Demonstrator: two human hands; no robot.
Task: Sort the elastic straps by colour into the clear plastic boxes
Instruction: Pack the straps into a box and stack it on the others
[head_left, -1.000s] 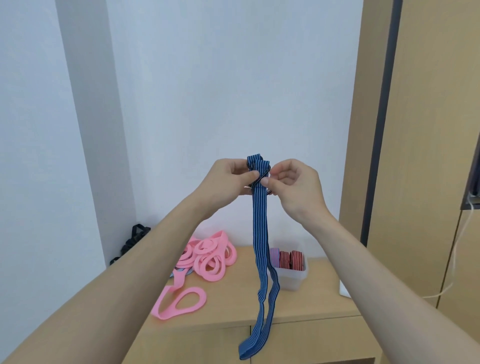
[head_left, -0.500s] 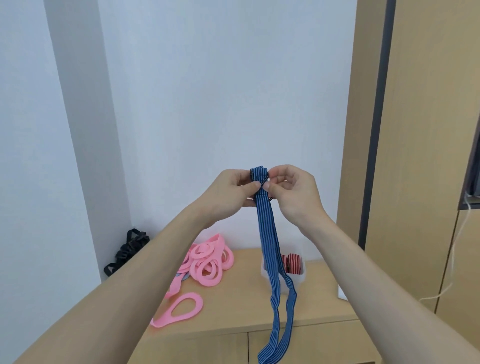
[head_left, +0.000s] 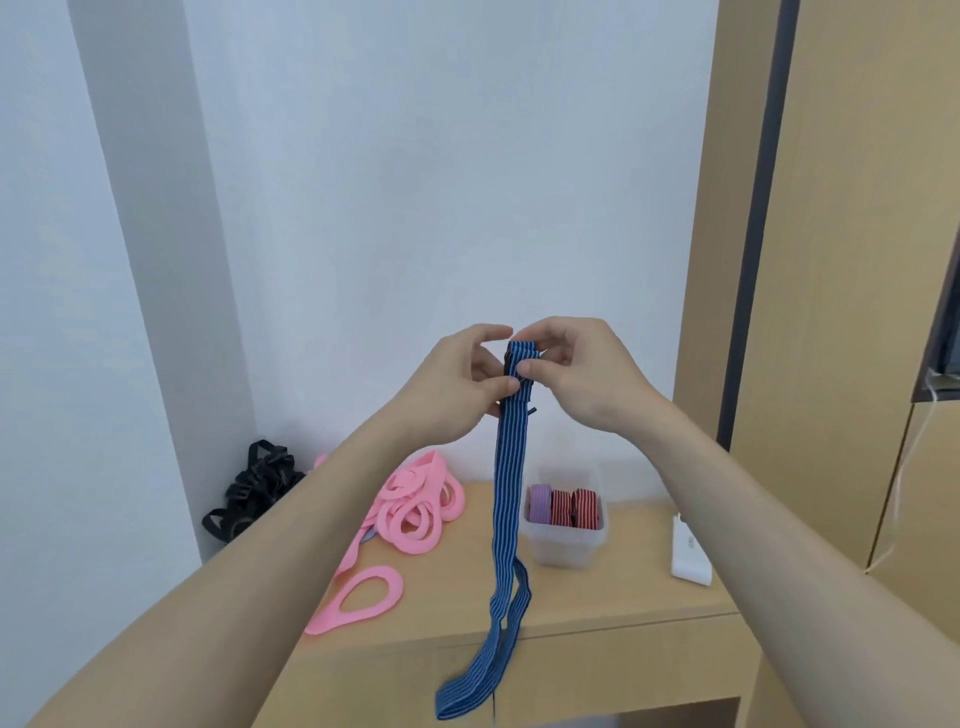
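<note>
A long blue striped elastic strap (head_left: 506, 499) hangs in the air in front of me, its lower loop dangling past the cabinet's front edge. My left hand (head_left: 457, 384) and my right hand (head_left: 576, 369) both pinch its folded top end, thumbs and fingers meeting around a small roll with a black buckle. Behind the strap, a clear plastic box (head_left: 563, 540) on the wooden cabinet top (head_left: 597, 597) holds three rolled straps, one pink-and-blue and two red-and-black.
A heap of pink loop straps (head_left: 410, 509) lies at the cabinet's back left, one pink loop (head_left: 363, 597) nearer the front. Black straps (head_left: 254, 488) sit in the left corner by the wall. A white charger (head_left: 688, 556) rests at the right. A tall wooden wardrobe (head_left: 841, 260) stands right.
The rolled top of the blue strap has been turned and tightened between my fingers. The hanging tail has shifted slightly, and my hands stay at the same height.
</note>
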